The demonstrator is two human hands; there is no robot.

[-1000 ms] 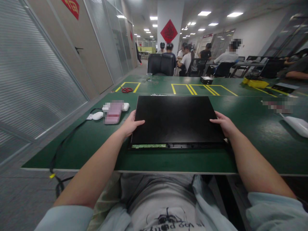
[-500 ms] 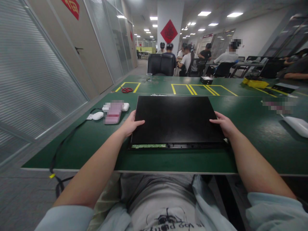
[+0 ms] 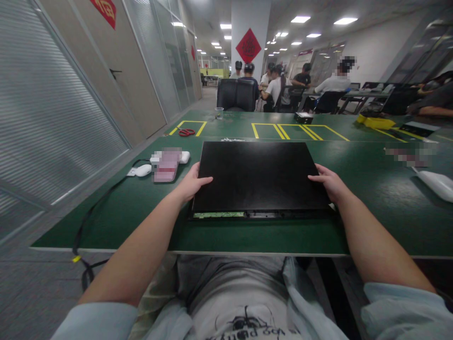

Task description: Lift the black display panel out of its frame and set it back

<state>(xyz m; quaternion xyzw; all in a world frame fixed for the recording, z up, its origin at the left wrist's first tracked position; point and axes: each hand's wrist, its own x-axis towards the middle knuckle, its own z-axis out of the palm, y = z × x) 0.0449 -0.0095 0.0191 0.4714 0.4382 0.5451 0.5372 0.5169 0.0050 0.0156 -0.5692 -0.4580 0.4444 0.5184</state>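
A black flat display panel (image 3: 258,177) is in front of me, just over or on the green table (image 3: 262,241); I cannot tell whether it touches. Along its near edge runs a thin green circuit board (image 3: 219,215). My left hand (image 3: 193,183) grips the panel's left side, thumb on the face and fingers hidden at the edge. Across from it, my right hand (image 3: 331,182) holds the right side the same way, its thumb lying on the dark surface. A small white piece (image 3: 331,206) shows by the right near corner.
Left of the panel lie a pink phone (image 3: 166,166), a white earbud-like case (image 3: 184,157) and a white device (image 3: 143,170) on a black strap. Red-handled scissors (image 3: 186,132), a clear cup (image 3: 219,112) and a small black box (image 3: 303,118) stand farther back. A white mouse-like object (image 3: 437,185) is right.
Both hands and the panel stay in the same place. Only slight shifts show among the people in the background.
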